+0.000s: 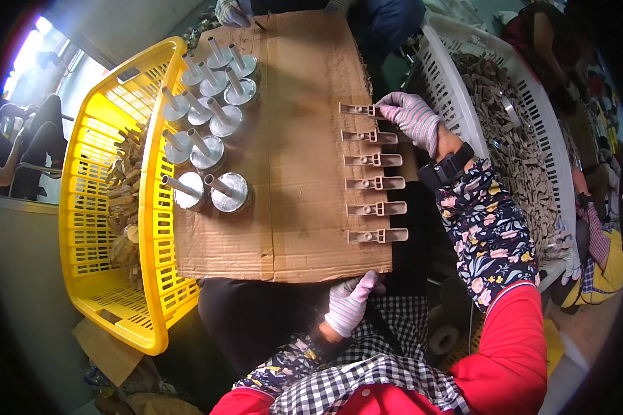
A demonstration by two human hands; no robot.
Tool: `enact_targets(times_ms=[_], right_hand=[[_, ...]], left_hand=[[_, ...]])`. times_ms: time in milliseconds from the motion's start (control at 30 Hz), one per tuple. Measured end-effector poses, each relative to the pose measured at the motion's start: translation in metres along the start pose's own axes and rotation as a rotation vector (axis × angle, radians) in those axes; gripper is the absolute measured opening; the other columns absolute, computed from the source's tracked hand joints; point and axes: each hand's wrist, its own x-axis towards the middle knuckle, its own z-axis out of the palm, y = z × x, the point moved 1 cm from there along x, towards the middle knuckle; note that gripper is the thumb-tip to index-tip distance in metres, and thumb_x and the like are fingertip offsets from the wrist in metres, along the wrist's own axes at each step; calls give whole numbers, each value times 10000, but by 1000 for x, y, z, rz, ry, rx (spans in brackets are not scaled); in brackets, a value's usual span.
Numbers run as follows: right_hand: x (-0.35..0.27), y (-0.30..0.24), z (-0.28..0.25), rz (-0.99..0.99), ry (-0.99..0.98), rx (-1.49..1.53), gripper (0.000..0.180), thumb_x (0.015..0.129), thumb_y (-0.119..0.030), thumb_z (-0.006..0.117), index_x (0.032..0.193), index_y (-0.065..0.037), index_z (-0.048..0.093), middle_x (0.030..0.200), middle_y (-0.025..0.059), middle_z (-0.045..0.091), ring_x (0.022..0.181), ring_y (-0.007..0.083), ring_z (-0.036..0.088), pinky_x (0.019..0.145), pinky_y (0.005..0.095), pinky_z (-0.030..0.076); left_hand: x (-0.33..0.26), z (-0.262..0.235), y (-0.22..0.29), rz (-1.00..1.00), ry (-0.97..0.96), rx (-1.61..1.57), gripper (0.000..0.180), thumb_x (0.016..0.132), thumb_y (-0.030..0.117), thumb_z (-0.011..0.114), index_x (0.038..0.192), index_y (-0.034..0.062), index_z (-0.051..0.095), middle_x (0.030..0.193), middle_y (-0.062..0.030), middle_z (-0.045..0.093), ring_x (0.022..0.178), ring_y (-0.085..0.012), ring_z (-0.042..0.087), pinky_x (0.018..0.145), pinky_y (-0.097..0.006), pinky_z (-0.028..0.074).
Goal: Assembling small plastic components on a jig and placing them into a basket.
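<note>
Several beige plastic handle-like pieces [372,183] lie in a column along the right side of a cardboard sheet [291,228]. Each has a hollow end pointing right and a small round boss in the middle. My right hand [412,119], in a striped knit glove, pinches the right end of the farthest plastic piece [355,109]. Just off the cardboard's near edge, my left hand [349,304] in a matching glove has its fingers curled closed; whatever they hold, if anything, is hidden.
Several metal discs with upright rods [230,192] stand on the cardboard's left side. A yellow basket [160,277] of brownish pieces is at left; a white basket [457,97] of beige parts is at right. Across the cardboard is another person's gloved hand [233,12].
</note>
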Motion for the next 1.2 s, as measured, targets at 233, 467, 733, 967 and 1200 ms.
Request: enact_targets(times_ms=[233, 467, 733, 967, 1200], right_hand=[[8, -8, 6, 78, -69, 3, 131, 862, -124, 594, 945, -26, 618, 861, 8, 616, 803, 95, 542, 755, 248, 446], [12, -3, 2, 37, -74, -38, 160, 836, -159, 612, 928, -30, 636, 834, 18, 630, 782, 109, 546, 746, 266, 445], [10, -5, 2, 34, -78, -38, 185, 812, -180, 621, 925, -36, 648, 821, 30, 638, 779, 126, 550, 744, 277, 444], [15, -1, 4, 61, -96, -88, 159, 856, -168, 618, 940, -33, 630, 849, 3, 628, 795, 95, 543, 746, 252, 443], [12, -12, 4, 22, -45, -210, 143, 795, -124, 656, 898, -29, 626, 820, 34, 633, 779, 114, 551, 744, 272, 450]], left_hand=[[6, -4, 3, -15, 34, -48, 295, 846, 264, 645, 922, -21, 651, 860, -95, 649, 745, -172, 611, 724, -298, 487], [5, -5, -2, 16, -12, -76, 245, 866, 227, 623, 973, 10, 663, 913, -64, 669, 746, -122, 613, 724, -262, 492], [5, -4, -1, 27, 1, -68, 256, 865, 232, 624, 971, 2, 664, 920, -72, 670, 752, -126, 614, 739, -267, 490], [4, -2, 2, 13, 27, -25, 266, 850, 243, 641, 921, -13, 654, 853, -91, 647, 735, -168, 608, 718, -297, 489], [6, -2, -1, 43, -15, -47, 269, 866, 241, 623, 970, -4, 662, 917, -71, 673, 748, -121, 611, 739, -263, 482]])
